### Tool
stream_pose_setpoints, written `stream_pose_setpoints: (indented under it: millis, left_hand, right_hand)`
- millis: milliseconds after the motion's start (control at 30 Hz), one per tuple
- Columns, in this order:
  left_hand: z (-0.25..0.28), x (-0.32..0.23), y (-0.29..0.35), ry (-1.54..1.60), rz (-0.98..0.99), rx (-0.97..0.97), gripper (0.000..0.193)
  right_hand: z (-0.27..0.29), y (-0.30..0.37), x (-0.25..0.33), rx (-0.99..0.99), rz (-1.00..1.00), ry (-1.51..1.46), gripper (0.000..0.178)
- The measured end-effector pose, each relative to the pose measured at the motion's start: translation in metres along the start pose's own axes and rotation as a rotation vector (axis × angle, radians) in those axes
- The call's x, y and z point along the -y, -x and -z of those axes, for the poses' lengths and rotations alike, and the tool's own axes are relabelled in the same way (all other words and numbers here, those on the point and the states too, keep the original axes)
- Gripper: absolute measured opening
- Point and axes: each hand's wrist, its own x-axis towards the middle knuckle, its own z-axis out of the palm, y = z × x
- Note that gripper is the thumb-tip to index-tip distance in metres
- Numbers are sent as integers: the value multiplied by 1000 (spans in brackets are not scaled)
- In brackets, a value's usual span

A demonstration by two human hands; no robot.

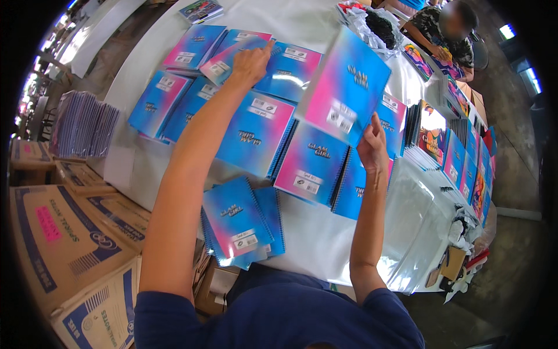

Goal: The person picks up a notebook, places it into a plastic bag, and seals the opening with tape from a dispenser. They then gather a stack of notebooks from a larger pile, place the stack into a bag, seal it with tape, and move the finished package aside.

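My right hand (373, 145) grips the lower right edge of a blue and pink spiral notebook (349, 87), raised at a tilt above the other notebooks. Farther left, my left hand (253, 64) is closed at the edge of another blue and pink spiral notebook (220, 68), which lies slanted over the far row; its fingertips are partly hidden. Beneath both hands, stacks of matching notebooks (256, 131) stand side by side in rows. Closer to me, a loose fanned pile of spiral notebooks (235, 212) rests at the table's near edge.
The white-covered table (325, 247) carries more notebook stacks (430, 134) on the right. Crumpled plastic (378, 29) lies at the far side, near a seated person (459, 35) handling notebooks. Cardboard boxes (70, 244) and a purple-grey stack (84, 125) stand at left.
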Motion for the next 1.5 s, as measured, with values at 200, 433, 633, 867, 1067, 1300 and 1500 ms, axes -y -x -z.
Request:
stream_pose_setpoints:
  millis: [200,433,633,867,1067,1300,1500]
  left_hand:
    - [-17,1,69,-121,-63,-118,80]
    - [-36,18,33,75,209,147,82]
    - [-13,16,28,-121,-135,268,70]
    - [55,0,244,186,-403,-308,53]
    - [2,-12,446,241,-46,52,43]
    - [-1,-13,453,142,49,105,60]
    - [12,18,362,340,186,-405,54]
  right_hand:
    - [8,56,-16,-72,-177,75,47]
    - [-1,122,-31,-90,-217,162,54]
    - [9,141,-12,-77,-192,213,56]
    - [2,164,12,-12,-35,8,59]
    - [-44,186,-11,205,-172,-136,58]
    - [-79,222,-109,224,-644,206,54]
    - [-68,236,-145,259,-495,1008,37]
